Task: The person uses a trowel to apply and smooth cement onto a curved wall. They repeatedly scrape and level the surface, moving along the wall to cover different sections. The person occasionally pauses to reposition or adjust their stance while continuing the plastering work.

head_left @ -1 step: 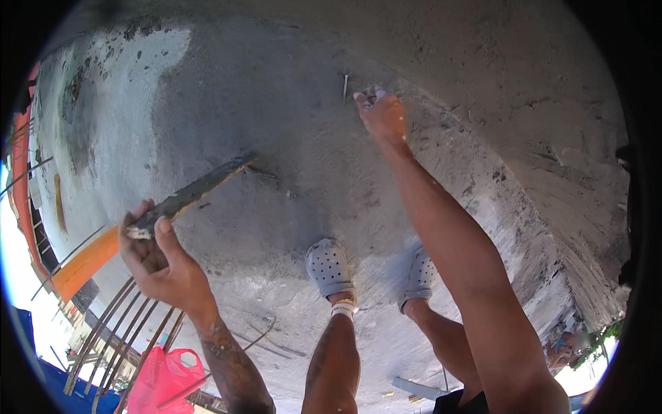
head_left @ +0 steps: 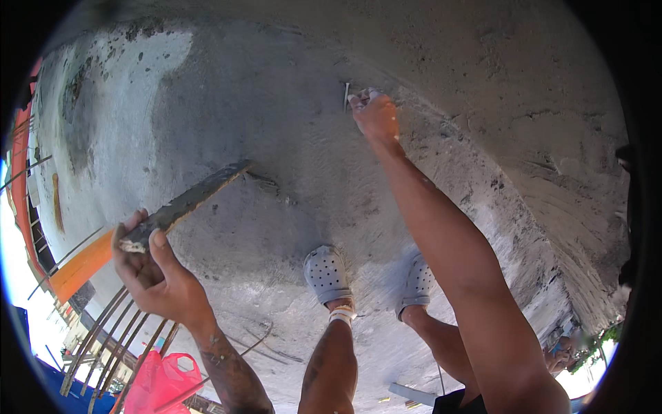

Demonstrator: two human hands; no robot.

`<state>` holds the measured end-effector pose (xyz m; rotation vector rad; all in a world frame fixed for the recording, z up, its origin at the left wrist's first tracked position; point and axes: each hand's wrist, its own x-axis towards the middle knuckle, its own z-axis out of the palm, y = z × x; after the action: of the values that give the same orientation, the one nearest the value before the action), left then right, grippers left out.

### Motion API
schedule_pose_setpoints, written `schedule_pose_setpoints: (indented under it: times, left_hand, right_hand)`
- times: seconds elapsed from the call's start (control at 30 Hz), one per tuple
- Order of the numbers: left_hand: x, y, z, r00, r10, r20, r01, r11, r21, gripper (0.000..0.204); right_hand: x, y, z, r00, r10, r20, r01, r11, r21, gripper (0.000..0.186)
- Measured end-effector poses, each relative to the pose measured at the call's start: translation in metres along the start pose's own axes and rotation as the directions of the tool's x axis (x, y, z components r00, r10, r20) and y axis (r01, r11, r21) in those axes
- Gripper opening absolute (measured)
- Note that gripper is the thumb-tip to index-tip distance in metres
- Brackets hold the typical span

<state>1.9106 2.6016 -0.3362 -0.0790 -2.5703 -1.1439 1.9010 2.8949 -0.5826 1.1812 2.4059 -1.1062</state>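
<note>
My left hand (head_left: pixel 158 279) grips the near end of a narrow board (head_left: pixel 196 196) caked with grey cement, its pale edge showing; the board slants up and rightward over the concrete floor. At the top centre, my right hand (head_left: pixel 378 117) has its fingers curled at a small pale nail-like piece (head_left: pixel 346 95). Its fingertips are very close to that piece; whether they touch or hold it, or something else, is unclear.
My feet in grey perforated clogs (head_left: pixel 327 272) stand below. A rough concrete ridge (head_left: pixel 510 193) runs along the right. On the left are rebar (head_left: pixel 110 324), an orange beam (head_left: pixel 83 265) and a pink plastic bag (head_left: pixel 155 383). Another person (head_left: pixel 560 355) appears small at the lower right.
My right hand has moved slightly left, closer to the nail-like piece. My left hand and the board have shifted a little left and down.
</note>
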Motion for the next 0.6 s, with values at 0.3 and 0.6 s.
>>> schedule_pose_setpoints:
  times: [0.3,0.6]
  left_hand:
    - [0.027,-0.027,0.020,0.994,-0.093,-0.061,0.090,0.994,-0.054,0.050]
    - [0.027,-0.035,0.002,0.996,-0.084,0.008,0.084,0.982,-0.168,0.049]
  right_hand:
    - [0.048,0.002,0.049,0.998,0.015,-0.054,-0.025,0.983,-0.180,0.034]
    - [0.066,-0.015,0.013,0.993,-0.101,0.062,0.115,0.941,-0.320,0.036]
